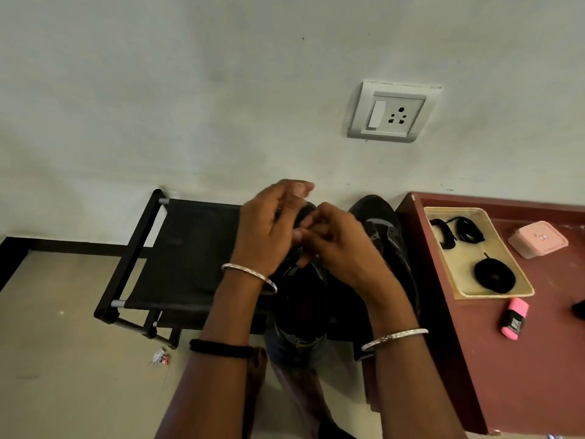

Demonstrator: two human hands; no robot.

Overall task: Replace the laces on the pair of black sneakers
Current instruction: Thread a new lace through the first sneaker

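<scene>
Two black sneakers stand on a black fabric shoe rack (177, 248). The nearer sneaker (300, 305) lies under both my hands; the other sneaker (386, 236) stands to its right against the wall. My left hand (269, 229) and my right hand (335, 242) meet over the nearer sneaker's lacing area with curled fingers. They seem to pinch its lace, which is mostly hidden by the fingers. On the maroon table at the right, a cream tray (459, 267) holds a coiled black lace (493, 277) and loose black laces (459, 232).
A pink lidded box (538, 239) and a pink highlighter (514, 318) lie on the maroon table (522, 375). A wall socket (392, 112) is above the sneakers. A small scrap of litter (160, 358) lies on the beige floor by the rack.
</scene>
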